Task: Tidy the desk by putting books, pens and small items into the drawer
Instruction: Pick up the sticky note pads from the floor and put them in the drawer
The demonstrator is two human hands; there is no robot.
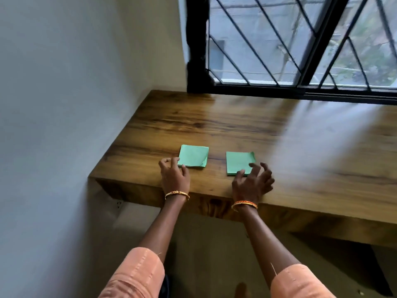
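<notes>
both hands reach over the near edge of the brown wood-grain desk (279,134); left hand (175,176) has its fingers loosely curled, thumb tip at the near left corner of the left green square pad of sticky notes (193,156), whether it actually pinches that corner cannot be told; right hand (252,183) spreads its fingers apart and bent like a claw, fingertips over the near right corner of the right green square pad of sticky notes (239,162), holding nothing that shows; the two pads lie flat just beyond the hands, side by side with a bare strip of wood between them, each with one curled corner; gold bangles circle both wrists, and orange sleeves (137,276) cover the forearms nearer the body; far beyond the hands, a black barred window (300,50) meets the desk; to the left hand's side stands a plain white wall (64,82).
</notes>
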